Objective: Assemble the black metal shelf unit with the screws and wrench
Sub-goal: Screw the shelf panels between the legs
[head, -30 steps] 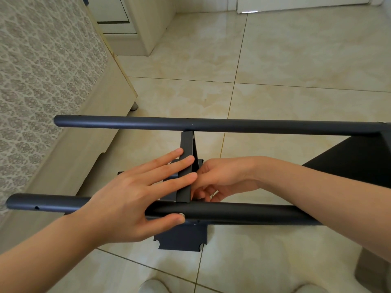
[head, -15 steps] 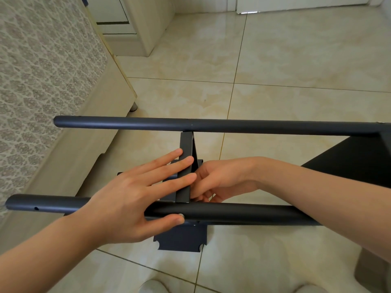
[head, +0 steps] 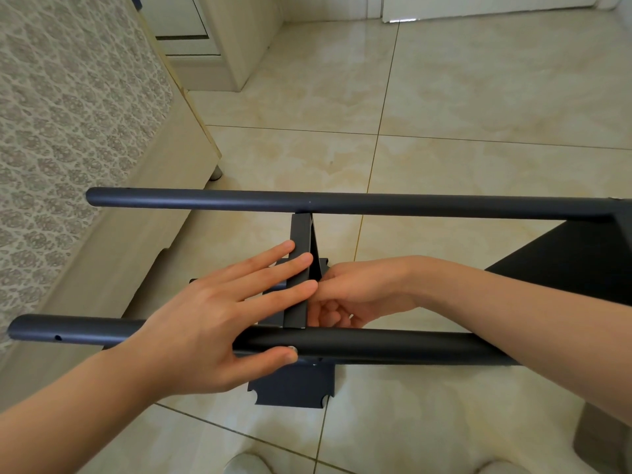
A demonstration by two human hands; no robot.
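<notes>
Two black metal poles lie level across the view, the far pole and the near pole. A black shelf panel stands edge-on between them, its notched lower part showing below the near pole. My left hand lies flat with straight fingers against the panel's edge, thumb tip at a small screw head on the near pole. My right hand is just right of the panel, thumb against it, fingers curled under. What those fingers hold is hidden.
A second black shelf panel joins the poles at the right. A patterned bed with a wooden frame runs along the left. A pale cabinet stands at the back. A dark object sits at the lower right on the tiled floor.
Almost nothing: my right hand's fingers shift slightly beside the panel. The left hand and the poles stay put.
</notes>
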